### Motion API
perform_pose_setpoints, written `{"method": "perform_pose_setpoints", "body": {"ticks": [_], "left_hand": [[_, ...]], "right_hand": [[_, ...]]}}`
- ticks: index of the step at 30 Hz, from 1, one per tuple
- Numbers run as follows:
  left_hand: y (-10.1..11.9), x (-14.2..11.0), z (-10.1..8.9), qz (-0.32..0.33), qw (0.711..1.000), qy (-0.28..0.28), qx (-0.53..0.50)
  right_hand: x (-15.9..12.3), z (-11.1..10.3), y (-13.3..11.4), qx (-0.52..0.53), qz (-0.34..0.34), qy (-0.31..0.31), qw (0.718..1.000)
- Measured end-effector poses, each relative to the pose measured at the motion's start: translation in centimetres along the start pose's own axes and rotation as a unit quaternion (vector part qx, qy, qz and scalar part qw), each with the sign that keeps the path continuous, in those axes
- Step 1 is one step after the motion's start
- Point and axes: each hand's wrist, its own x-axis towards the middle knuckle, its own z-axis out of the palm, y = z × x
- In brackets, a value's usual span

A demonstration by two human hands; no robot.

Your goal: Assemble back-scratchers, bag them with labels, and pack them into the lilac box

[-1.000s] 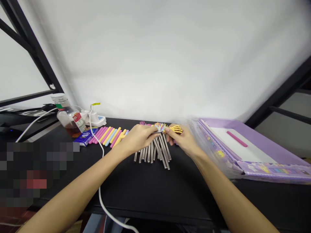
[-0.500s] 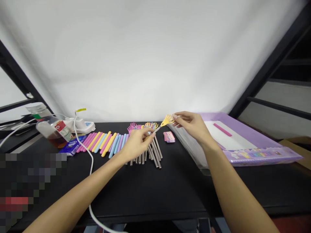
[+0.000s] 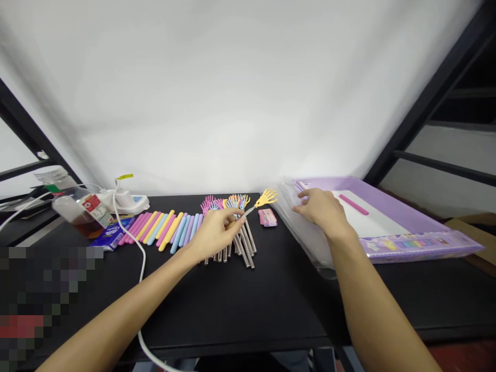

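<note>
My left hand [image 3: 214,233] is closed on the metal shaft of a back scratcher whose yellow claw head [image 3: 266,197] points up and to the right. Under that hand lies a bunch of steel rods with coloured claw heads [image 3: 236,243] on the black table [image 3: 248,305]. My right hand [image 3: 322,211] rests with fingers spread on a stack of clear plastic bags [image 3: 300,227] at the edge of a purple box [image 3: 391,227]. A row of pink, yellow and blue handle sleeves [image 3: 166,227] lies to the left.
A small pink packet [image 3: 268,217] lies between the rods and the bags. A bottle of brown liquid [image 3: 75,209], a blue packet [image 3: 112,233] and a white power strip [image 3: 126,199] with a white cable [image 3: 137,268] sit at the left. A pink sleeve [image 3: 353,204] lies inside the box.
My right hand let go of the yellow claw head and moved right and down onto the plastic bags. My left hand keeps the scratcher raised over the rods.
</note>
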Motion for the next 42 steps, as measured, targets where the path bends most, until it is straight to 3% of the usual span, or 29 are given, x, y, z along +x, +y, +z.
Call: {"method": "perform_pose_setpoints", "body": {"ticks": [3,5,9,12,14,17,20,22,24,27,32,36,39,42], "left_hand": [[0.0,-0.1,0.0,-0.003,1.000,0.003,-0.004],[0.1,-0.1,0.0,-0.003,1.000,0.005,-0.009],[0.5,0.0,0.1,-0.038,0.994,-0.008,-0.103],[0.9,0.3,0.0,-0.085,0.956,-0.029,-0.281],[1.0,0.5,-0.3,-0.107,0.909,-0.039,-0.401],[0.9,0.5,-0.7,-0.121,0.853,-0.068,-0.503],[0.6,0.4,-1.0,-0.110,0.832,-0.074,-0.538],[0.4,0.5,-0.9,-0.116,0.826,-0.061,-0.548],[0.3,0.5,-0.8,-0.128,0.823,-0.037,-0.553],[0.4,0.6,-0.7,-0.120,0.824,0.005,-0.553],[0.6,0.6,-0.6,-0.116,0.825,0.014,-0.553],[0.0,0.6,-1.3,-0.132,0.831,0.050,-0.538],[-1.0,0.7,-2.1,-0.110,0.863,0.107,-0.481],[-2.2,0.8,-2.9,-0.093,0.898,0.156,-0.401]], "right_hand": [[-0.3,-0.5,-0.9,-0.173,0.013,-0.018,0.985],[-0.6,-0.9,-1.5,-0.195,0.001,0.000,0.981],[-1.3,-1.6,-3.4,-0.148,-0.043,0.064,0.986],[-2.5,-1.2,-5.8,-0.033,-0.116,0.060,0.991],[-3.7,-0.3,-7.5,0.068,-0.172,0.014,0.983],[-5.6,1.4,-9.4,0.177,-0.243,-0.109,0.948],[-6.7,2.8,-10.1,0.249,-0.255,-0.236,0.904],[-7.0,3.2,-10.0,0.278,-0.226,-0.282,0.890],[-7.0,3.5,-9.9,0.282,-0.203,-0.297,0.890],[-7.1,4.0,-9.8,0.257,-0.216,-0.273,0.902],[-7.9,5.1,-10.3,0.255,-0.204,-0.247,0.913],[-7.8,4.8,-10.4,0.350,-0.162,-0.306,0.871],[-7.1,4.0,-10.0,0.417,-0.074,-0.367,0.828],[-6.4,3.2,-9.5,0.417,-0.030,-0.383,0.824]]}}
